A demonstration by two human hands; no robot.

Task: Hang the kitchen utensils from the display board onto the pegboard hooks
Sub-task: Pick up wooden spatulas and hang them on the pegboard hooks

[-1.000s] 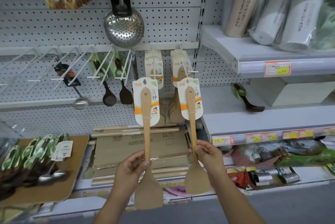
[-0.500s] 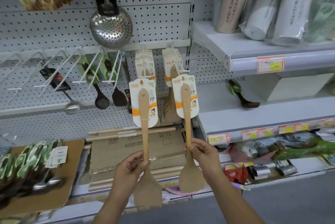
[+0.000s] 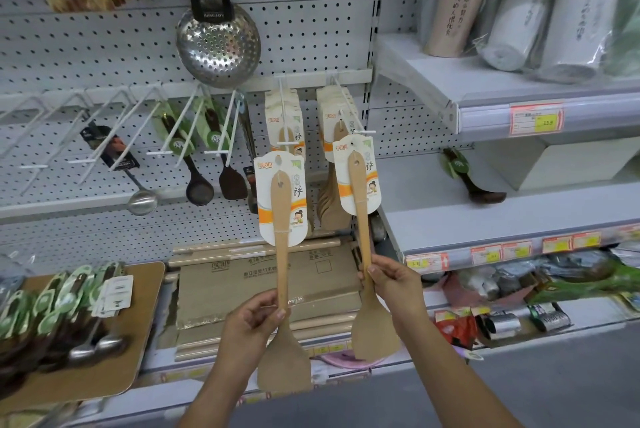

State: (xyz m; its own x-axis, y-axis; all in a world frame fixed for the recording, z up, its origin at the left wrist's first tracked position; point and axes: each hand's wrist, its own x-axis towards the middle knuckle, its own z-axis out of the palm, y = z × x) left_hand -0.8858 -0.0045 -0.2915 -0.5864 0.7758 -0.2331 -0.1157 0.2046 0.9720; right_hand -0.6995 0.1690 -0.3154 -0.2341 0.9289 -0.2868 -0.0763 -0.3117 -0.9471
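Observation:
I hold two wooden spatulas upright, blades down, each with a white and orange card at the top. My left hand (image 3: 250, 327) pinches the handle of the left spatula (image 3: 282, 275). My right hand (image 3: 393, 284) grips the handle of the right spatula (image 3: 363, 219), whose card top sits just under the tip of a white pegboard hook (image 3: 360, 131). That hook and the one beside it (image 3: 285, 129) carry several carded spatulas. A wooden display board (image 3: 114, 368) at lower left holds several green-carded spoons and ladles.
A steel skimmer (image 3: 218, 43) hangs above. Dark spoons (image 3: 199, 185) and a steel ladle (image 3: 142, 200) hang on hooks to the left, beside several bare hooks. Flat cardboard boxes (image 3: 263, 285) lie on the shelf below. Right-hand shelves hold a dark ladle (image 3: 481, 190) and wrapped rolls.
My right hand has raised its spatula up and to the right, bringing the card to the hook tip. The left hand and its spatula have stayed about where they were.

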